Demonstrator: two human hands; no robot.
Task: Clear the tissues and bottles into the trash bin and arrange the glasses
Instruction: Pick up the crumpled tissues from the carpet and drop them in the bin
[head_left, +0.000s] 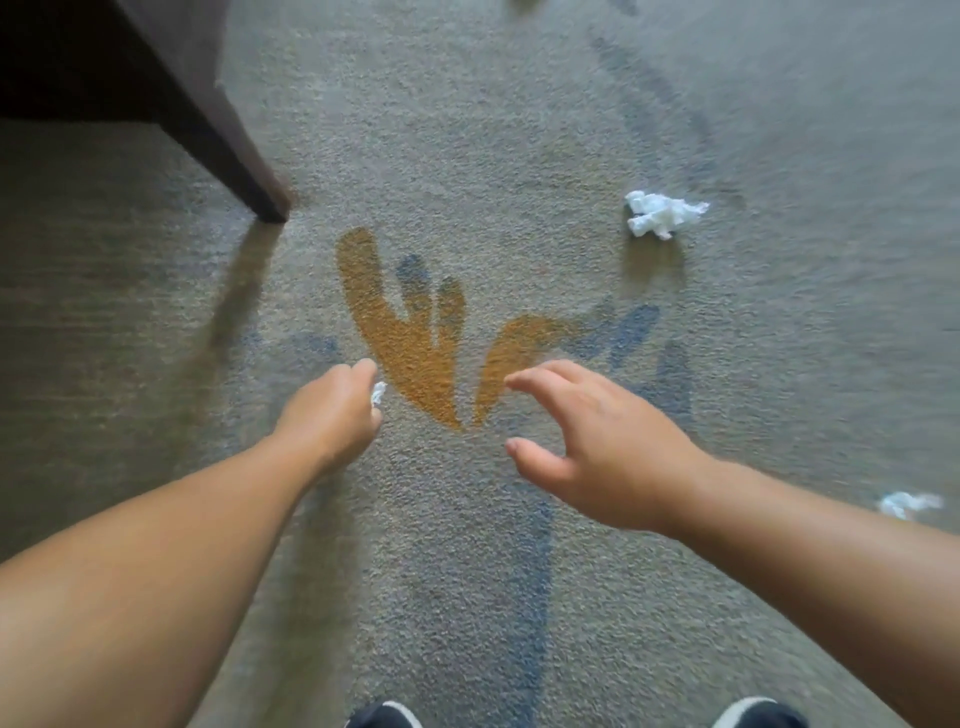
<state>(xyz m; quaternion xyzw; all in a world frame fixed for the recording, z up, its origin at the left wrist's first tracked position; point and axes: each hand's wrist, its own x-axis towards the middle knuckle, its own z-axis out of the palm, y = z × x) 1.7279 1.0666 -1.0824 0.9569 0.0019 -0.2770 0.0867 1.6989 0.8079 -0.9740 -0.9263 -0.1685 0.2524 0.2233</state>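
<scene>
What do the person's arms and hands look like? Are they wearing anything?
Both arms are bare, with no sleeves in view. The left hand and right hand wear no gloves, and no rings, watch or bracelets show.

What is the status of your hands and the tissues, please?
Left hand shut on tissue; right hand open, empty. Two tissues on carpet. Path clear.

A white crumpled tissue (664, 213) lies on the floor at about 1 o'clock. Another white tissue (908, 503) (blurry) lies at about 3 o'clock, far from the first. A tiny white tissue bit (378, 392) peeks out at 9 o'clock.
</scene>
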